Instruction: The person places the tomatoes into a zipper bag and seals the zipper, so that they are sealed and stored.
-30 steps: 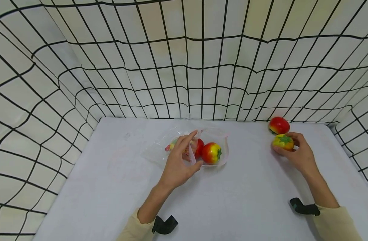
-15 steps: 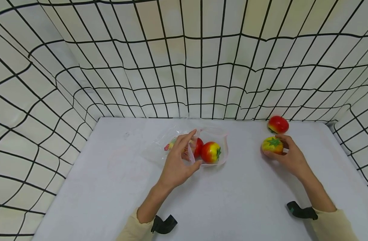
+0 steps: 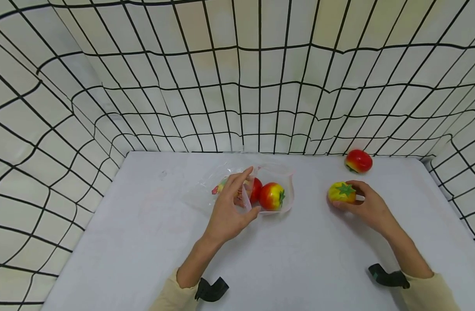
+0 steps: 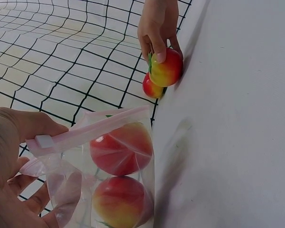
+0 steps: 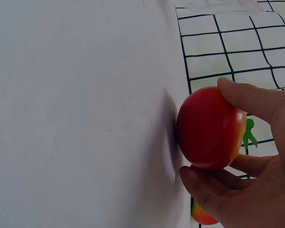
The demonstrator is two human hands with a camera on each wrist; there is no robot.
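My right hand (image 3: pixel 371 207) pinches a smooth, shiny fruit (image 3: pixel 340 192) near the desk's (image 3: pixel 299 268) right side, my left hand (image 3: pixel 226 216) spreads wide at a thin, see-through zip bag (image 4: pixel 102 126) with two round fruits (image 3: pixel 272 196) inside, and another fruit (image 3: pixel 359 161) sits near the black net (image 3: pixel 259 87).

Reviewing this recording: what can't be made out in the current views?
Head view: the green-and-pink patch at the clear plastic zip bag, partly hidden by the left grip.
Right wrist view: the unheld round red-and-yellow fruit, mostly hidden by the right grip; the bag, cut off by the top edge.
Left wrist view: the left grip, cut off by the left edge.
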